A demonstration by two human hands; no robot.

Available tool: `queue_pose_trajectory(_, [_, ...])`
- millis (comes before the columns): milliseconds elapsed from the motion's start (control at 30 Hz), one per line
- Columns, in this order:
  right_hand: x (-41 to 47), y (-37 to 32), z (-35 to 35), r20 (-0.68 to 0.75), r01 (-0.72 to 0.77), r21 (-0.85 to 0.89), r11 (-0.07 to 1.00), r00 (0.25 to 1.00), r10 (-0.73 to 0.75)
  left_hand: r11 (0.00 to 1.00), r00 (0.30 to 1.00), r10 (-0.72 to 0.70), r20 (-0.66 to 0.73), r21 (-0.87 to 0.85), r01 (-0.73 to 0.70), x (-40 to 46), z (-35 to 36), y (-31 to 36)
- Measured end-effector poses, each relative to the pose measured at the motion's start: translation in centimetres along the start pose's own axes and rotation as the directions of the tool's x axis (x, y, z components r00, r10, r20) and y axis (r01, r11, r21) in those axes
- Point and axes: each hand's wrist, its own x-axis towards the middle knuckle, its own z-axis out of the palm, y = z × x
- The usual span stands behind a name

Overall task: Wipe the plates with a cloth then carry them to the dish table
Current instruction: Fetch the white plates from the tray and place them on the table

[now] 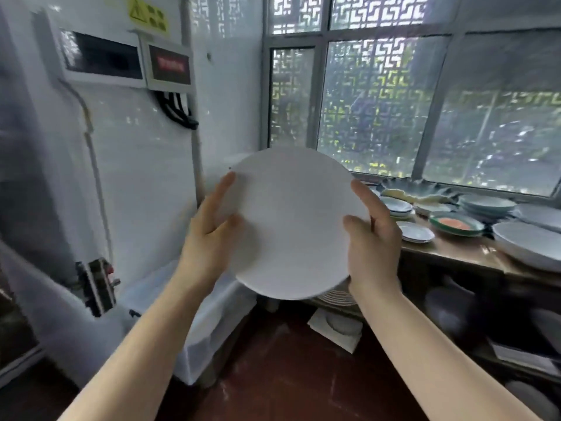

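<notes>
My left hand (212, 220) lay flat with straight fingers against the near-left rim of the white plate (291, 223), and my right hand (372, 238) curled over its right edge — no cloth in sight, so I judged this the carrying step. To the right of my right hand the dish table (455, 253) was crowded with plates — setting down would call for finding a bare patch near its front edge.

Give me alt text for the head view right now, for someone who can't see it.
Both hands hold a round white plate up at chest height, the left hand at its left edge and the right hand gripping its right edge. To the right, a wooden table under a latticed window carries assorted dishes. No cloth is visible.
</notes>
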Motion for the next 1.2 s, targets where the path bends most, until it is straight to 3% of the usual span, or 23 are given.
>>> queue_pose_trajectory(167, [6.8,4.4,-5.1,-0.169,-0.074,-0.093,0.993,0.984,0.058,0.990,0.981,-0.032,0.193,-0.128,0.057,5.8,9.3,-5.7])
queue_pose_trajectory(333, [14.8,10.2,-11.4,-0.317,-0.120,-0.109,0.987,0.945,0.080,0.982,0.935,-0.049,0.352,-0.151,0.109,11.2,20.2,-11.4])
queue_pose_trajectory(900, [42.3,31.3,-27.9,-0.380,-0.326,-0.242,0.914,0.898,0.220,0.929,0.831,-0.266,0.489,-0.098,0.356,27.5,50.9,-30.4])
queue_pose_trajectory(1200, [53.4,41.1,-33.5,-0.517,-0.403,-0.276,0.873,0.828,0.219,0.856,0.685,-0.393,0.614,-0.029,0.516,36.2,64.3,-39.4])
